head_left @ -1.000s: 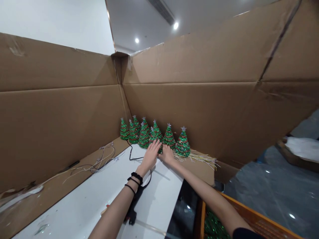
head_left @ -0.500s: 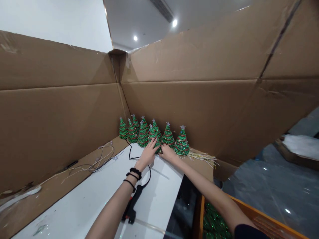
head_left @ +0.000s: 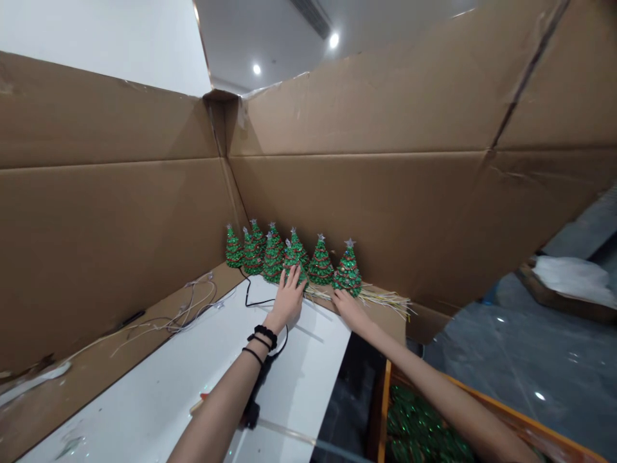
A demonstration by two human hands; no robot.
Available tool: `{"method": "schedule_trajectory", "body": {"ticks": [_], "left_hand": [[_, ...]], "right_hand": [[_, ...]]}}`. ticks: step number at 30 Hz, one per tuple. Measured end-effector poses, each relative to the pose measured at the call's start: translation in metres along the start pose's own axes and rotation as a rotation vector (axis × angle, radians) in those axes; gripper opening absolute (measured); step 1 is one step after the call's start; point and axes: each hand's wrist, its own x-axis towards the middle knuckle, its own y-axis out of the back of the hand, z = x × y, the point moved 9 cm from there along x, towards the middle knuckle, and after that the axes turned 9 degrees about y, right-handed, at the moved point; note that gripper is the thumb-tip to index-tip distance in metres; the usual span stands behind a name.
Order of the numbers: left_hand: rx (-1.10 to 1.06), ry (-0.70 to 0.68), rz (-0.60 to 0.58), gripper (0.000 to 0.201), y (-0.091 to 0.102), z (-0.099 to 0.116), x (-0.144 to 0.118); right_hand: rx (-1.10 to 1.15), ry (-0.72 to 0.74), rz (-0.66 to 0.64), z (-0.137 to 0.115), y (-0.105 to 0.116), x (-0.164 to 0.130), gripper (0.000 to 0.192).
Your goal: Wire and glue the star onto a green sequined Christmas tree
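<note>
While the left hand (head_left: 288,297) stays flat, fingers spread, against the front tree (head_left: 292,262) of the tree row (head_left: 289,257) in the cardboard corner, the right hand (head_left: 350,307) has slid rightward off the middle trees. It now rests open, holding nothing, just before the end tree (head_left: 348,271). The row stands upright, so the grouping appears settled.

Bright, even light from 2 ceiling spotlights (head_left: 333,40); wide-angle edges bend, focus sharp.
</note>
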Motion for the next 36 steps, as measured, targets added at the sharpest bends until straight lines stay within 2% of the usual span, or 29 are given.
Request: {"method": "schedule_trajectory", "body": {"ticks": [3,7,10,14,19,25,29,32,36], "left_hand": [[-0.017,-0.046,0.027,0.049,-0.008,0.02,-0.005],[-0.102,-0.122,-0.129,0.052,-0.041,0.047,-0.009],[-0.129,-0.095,-0.195,0.054,-0.063,0.053,-0.007],[-0.15,-0.084,-0.231,0.054,-0.075,0.056,-0.005],[-0.159,-0.105,-0.291,0.054,-0.073,0.058,-0.007],[-0.144,-0.121,-0.333,0.058,-0.067,0.058,-0.009],[-0.169,-0.161,-0.277,0.056,-0.062,0.06,-0.005],[-0.227,-0.223,-0.207,0.046,-0.054,0.068,0.004],[-0.266,-0.285,-0.204,0.034,-0.05,0.076,0.019]], "right_hand": [[-0.001,-0.015,0.008,0.002,-0.004,-0.01,0.044],[0.027,-0.018,0.016,0.0,-0.007,-0.02,0.044],[0.051,-0.023,0.009,-0.001,-0.008,-0.027,0.052],[0.083,-0.048,0.007,0.002,-0.01,-0.03,0.058],[0.134,-0.101,0.076,0.003,-0.007,-0.035,0.055],[0.239,-0.17,0.261,0.009,0.012,-0.057,0.051],[0.318,-0.218,0.428,0.027,0.034,-0.071,0.046],[0.365,-0.221,0.52,0.037,0.049,-0.08,0.041],[0.381,-0.193,0.575,0.03,0.06,-0.11,0.033]]}}
